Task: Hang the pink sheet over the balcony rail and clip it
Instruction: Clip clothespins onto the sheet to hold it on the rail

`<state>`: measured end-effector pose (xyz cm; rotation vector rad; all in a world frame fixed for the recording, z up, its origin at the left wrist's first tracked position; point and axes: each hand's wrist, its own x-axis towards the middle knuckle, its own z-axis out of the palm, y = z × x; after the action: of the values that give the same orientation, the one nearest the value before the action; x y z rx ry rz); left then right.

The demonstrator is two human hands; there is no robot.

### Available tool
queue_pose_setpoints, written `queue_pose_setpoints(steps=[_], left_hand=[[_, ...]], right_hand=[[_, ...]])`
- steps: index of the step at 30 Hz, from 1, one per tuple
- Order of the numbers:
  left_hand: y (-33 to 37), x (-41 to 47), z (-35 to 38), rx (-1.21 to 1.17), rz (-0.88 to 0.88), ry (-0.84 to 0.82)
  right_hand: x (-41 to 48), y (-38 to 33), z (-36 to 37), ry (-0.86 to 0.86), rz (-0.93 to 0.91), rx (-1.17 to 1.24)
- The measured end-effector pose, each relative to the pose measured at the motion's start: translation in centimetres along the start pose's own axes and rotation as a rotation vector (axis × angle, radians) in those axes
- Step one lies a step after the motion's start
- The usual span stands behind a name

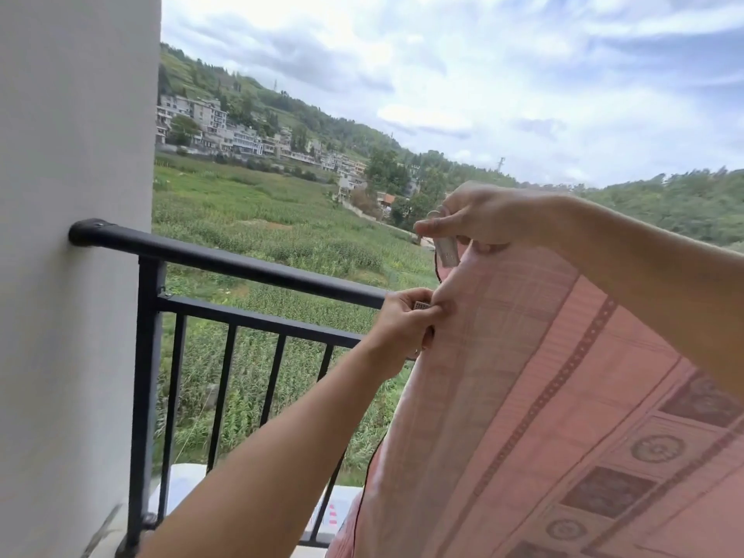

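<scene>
The pink patterned sheet [543, 376] hangs over the black balcony rail [241, 263] and fills the right half of the view. My right hand [483, 215] pinches a pale clothes clip [447, 251] at the sheet's upper left edge, above the rail. Lower down, my left hand [402, 320] pinches the sheet's left edge at rail height, with a small object, seemingly another clip [421, 306], between its fingers. The rail under the sheet is hidden.
A white wall [76, 275] closes off the left, where the rail ends. Black vertical bars [225, 396] run below the rail. Beyond lie green fields, houses and hills. A white ledge [185, 485] shows behind the bars' feet.
</scene>
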<state>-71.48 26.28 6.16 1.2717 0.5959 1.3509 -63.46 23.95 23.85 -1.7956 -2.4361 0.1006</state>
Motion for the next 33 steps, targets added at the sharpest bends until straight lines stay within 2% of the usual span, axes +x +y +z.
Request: queue_pose_setpoints(steps=[5,12,17,21,23,30,33], left_hand=[[-0.3,-0.1,0.1,-0.059,0.024,0.047],[-0.8,-0.4,0.0,-0.068,0.072,0.052],[-0.7,-0.7,-0.4,-0.064,0.086,0.037],[-0.6,-0.5,-0.4,-0.067,0.085,0.076],[-0.6,-0.2,-0.3,-0.072,0.074,0.089],[-0.7,-0.4,-0.3,-0.032,0.062,0.08],[-0.3,-1.4,-0.8,0.03,0.043,0.13]], right_hand=[[0.4,0.7,0.0,0.082,-0.081,0.099],[1.6,0.7,0.3,0.065,-0.062,0.092],[2.4,0.7,0.8,-0.013,-0.031,-0.045],[2.1,0.5,1.2,-0.07,-0.081,-0.359],[1.6,0.6,1.3,-0.091,-0.096,-0.406],[0.2,1.3,0.6,-0.119,-0.116,-0.436],[-1.2,1.9,-0.1,-0.106,-0.113,-0.285]])
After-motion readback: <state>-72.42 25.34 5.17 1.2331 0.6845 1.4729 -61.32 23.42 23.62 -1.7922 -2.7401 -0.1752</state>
